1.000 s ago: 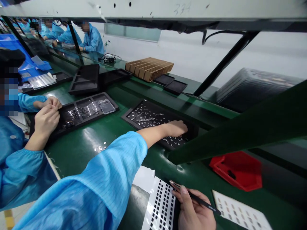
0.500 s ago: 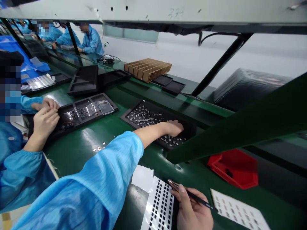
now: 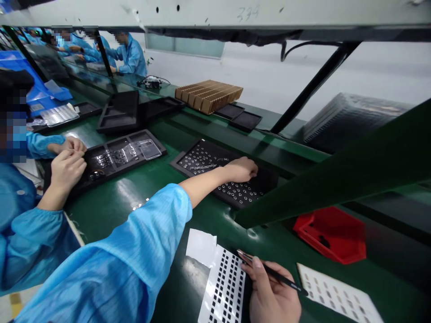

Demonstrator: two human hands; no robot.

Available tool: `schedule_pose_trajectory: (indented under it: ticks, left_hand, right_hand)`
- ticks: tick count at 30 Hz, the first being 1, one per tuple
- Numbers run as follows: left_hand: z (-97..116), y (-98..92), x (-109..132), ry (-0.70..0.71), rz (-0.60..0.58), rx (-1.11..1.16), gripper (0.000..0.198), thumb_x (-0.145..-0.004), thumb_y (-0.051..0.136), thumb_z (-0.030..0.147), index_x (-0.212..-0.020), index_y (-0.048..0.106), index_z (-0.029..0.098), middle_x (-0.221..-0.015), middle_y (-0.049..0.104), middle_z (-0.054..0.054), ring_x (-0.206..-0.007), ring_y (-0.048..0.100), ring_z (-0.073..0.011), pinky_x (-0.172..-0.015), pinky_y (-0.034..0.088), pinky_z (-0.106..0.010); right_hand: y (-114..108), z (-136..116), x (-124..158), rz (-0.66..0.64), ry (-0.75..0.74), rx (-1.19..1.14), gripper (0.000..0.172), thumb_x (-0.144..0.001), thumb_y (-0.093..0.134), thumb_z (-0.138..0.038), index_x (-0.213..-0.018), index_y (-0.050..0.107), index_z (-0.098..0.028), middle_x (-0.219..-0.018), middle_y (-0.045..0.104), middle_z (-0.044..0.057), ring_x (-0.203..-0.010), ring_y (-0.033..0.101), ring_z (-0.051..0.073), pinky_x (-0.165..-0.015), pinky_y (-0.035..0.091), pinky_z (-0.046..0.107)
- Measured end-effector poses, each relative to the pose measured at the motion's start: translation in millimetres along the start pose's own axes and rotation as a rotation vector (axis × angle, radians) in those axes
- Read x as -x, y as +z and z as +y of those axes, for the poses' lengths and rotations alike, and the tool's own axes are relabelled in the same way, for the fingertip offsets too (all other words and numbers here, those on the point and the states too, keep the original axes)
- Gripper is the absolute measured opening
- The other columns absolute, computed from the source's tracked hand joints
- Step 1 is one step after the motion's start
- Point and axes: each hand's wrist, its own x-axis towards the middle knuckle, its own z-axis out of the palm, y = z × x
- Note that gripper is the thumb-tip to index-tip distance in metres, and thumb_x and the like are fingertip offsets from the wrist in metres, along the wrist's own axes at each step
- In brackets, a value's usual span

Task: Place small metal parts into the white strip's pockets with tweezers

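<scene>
My left hand (image 3: 241,169) reaches over a black tray (image 3: 232,197) dotted with many small pale-outlined pieces. Its fingers are pinched together and point down at the tray's far right part; whatever lies between the fingertips is hidden. Low in the view, my right hand (image 3: 274,287) holds black tweezers (image 3: 279,277), their metal tips toward the upper left. Beside those tips lies a white sheet (image 3: 225,287) with rows of small black squares. A blank white paper piece (image 3: 201,246) touches the sheet's upper left.
A green slanted post (image 3: 303,188) stands right of the tray. Farther right are a red bin (image 3: 346,244) and a white card with brownish spots (image 3: 332,294). On the left, a co-worker's hands (image 3: 69,166) are at a compartmented tray (image 3: 156,139). Cardboard dividers (image 3: 208,96) sit behind.
My left hand has shifted slightly up and back over the tray, and its fingers show more clearly. My right hand still holds the tweezers in nearly the same place.
</scene>
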Motion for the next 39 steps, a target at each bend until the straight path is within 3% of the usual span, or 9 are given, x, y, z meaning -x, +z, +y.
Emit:
schedule_pose_trajectory:
  ticks: [3, 6, 9, 12, 14, 16, 19, 26, 39]
  left_hand:
    - [3, -21.8, 31, 0.004, 0.107, -0.028, 0.032, -0.109, 0.053, 0.015, -0.124, 0.081, 0.011, -0.132, 0.077, -0.014, -0.13, 0.064, -0.0276, -0.115, 0.05, -0.039]
    - [7, -50.2, 85, -0.002, 0.195, -0.124, 0.031, -0.111, 0.053, 0.02, -0.122, 0.08, 0.012, -0.126, 0.074, -0.016, -0.129, 0.06, -0.0311, -0.114, 0.048, -0.043]
    - [11, -78.1, 166, -0.037, 0.334, -0.298, 0.027, -0.112, 0.054, 0.023, -0.116, 0.079, 0.014, -0.114, 0.073, -0.013, -0.118, 0.062, -0.0308, -0.106, 0.05, -0.043]
    - [14, -94.7, 264, -0.217, 0.489, -0.298, 0.028, -0.115, 0.054, 0.032, -0.12, 0.077, 0.017, -0.11, 0.073, -0.01, -0.111, 0.065, -0.0275, -0.102, 0.053, -0.04]
    - [12, -95.1, 328, -0.424, 0.552, -0.241, 0.026, -0.114, 0.053, 0.032, -0.116, 0.075, 0.018, -0.109, 0.074, -0.009, -0.106, 0.068, -0.0251, -0.101, 0.054, -0.039]
    - [10, -87.1, 380, -0.606, 0.474, -0.152, 0.024, -0.113, 0.052, 0.031, -0.11, 0.073, 0.02, -0.107, 0.075, -0.008, -0.101, 0.069, -0.0235, -0.098, 0.054, -0.038]
    - [5, -67.0, 428, -0.653, 0.351, -0.077, 0.016, -0.107, 0.059, 0.028, -0.104, 0.072, 0.02, -0.1, 0.074, -0.007, -0.097, 0.069, -0.0248, -0.094, 0.055, -0.038]
    - [-12, -40.3, 443, -0.644, 0.21, 0.097, 0.015, -0.1, 0.067, 0.028, -0.103, 0.08, 0.021, -0.101, 0.075, -0.006, -0.091, 0.07, -0.0212, -0.09, 0.056, -0.034]
    - [-24, -54.4, 453, -0.518, 0.123, 0.214, 0.017, -0.092, 0.069, 0.04, -0.089, 0.08, 0.027, -0.096, 0.082, -0.001, -0.086, 0.074, -0.0223, -0.082, 0.056, -0.034]
  right_hand:
    - [0, 0, -1, -0.011, -0.01, 0.016, 0.066, -0.071, 0.1, -0.069, -0.1, 0.066, -0.02, -0.084, 0.086, 0.007, -0.071, 0.085, 0.022, -0.065, 0.068, 0.023]
    - [0, 2, -1, 0.002, -0.043, 0.007, 0.066, -0.072, 0.1, -0.068, -0.1, 0.066, -0.02, -0.083, 0.085, 0.007, -0.07, 0.084, 0.021, -0.062, 0.066, 0.023]
    - [3, 5, -1, 0.0, -0.078, -0.096, 0.066, -0.068, 0.105, -0.063, -0.1, 0.066, -0.021, -0.083, 0.083, 0.003, -0.07, 0.083, 0.019, -0.064, 0.067, 0.023]
    - [7, 7, -1, -0.012, -0.107, -0.179, 0.066, -0.065, 0.108, -0.059, -0.099, 0.067, -0.021, -0.08, 0.079, -0.001, -0.07, 0.083, 0.018, -0.066, 0.068, 0.023]
    - [9, 7, 0, -0.011, -0.125, -0.194, 0.064, -0.066, 0.108, -0.059, -0.099, 0.068, -0.021, -0.079, 0.078, -0.002, -0.071, 0.083, 0.019, -0.065, 0.069, 0.024]
    - [10, 7, 0, -0.008, -0.14, -0.2, 0.062, -0.068, 0.107, -0.057, -0.1, 0.068, -0.021, -0.078, 0.077, -0.002, -0.071, 0.083, 0.018, -0.065, 0.069, 0.023]
    - [11, 6, 1, -0.008, -0.159, -0.215, 0.061, -0.068, 0.108, -0.056, -0.099, 0.068, -0.022, -0.079, 0.078, -0.002, -0.07, 0.083, 0.017, -0.065, 0.068, 0.02]
    - [13, 4, 5, 0.016, -0.183, -0.27, 0.062, -0.065, 0.109, -0.054, -0.097, 0.067, -0.022, -0.077, 0.079, -0.002, -0.075, 0.085, 0.02, -0.064, 0.068, 0.021]
    - [-7, -23, 35, 0.075, -0.204, -0.271, 0.056, -0.074, 0.101, -0.053, -0.1, 0.061, -0.023, -0.08, 0.078, -0.002, -0.083, 0.088, 0.024, -0.062, 0.067, 0.024]
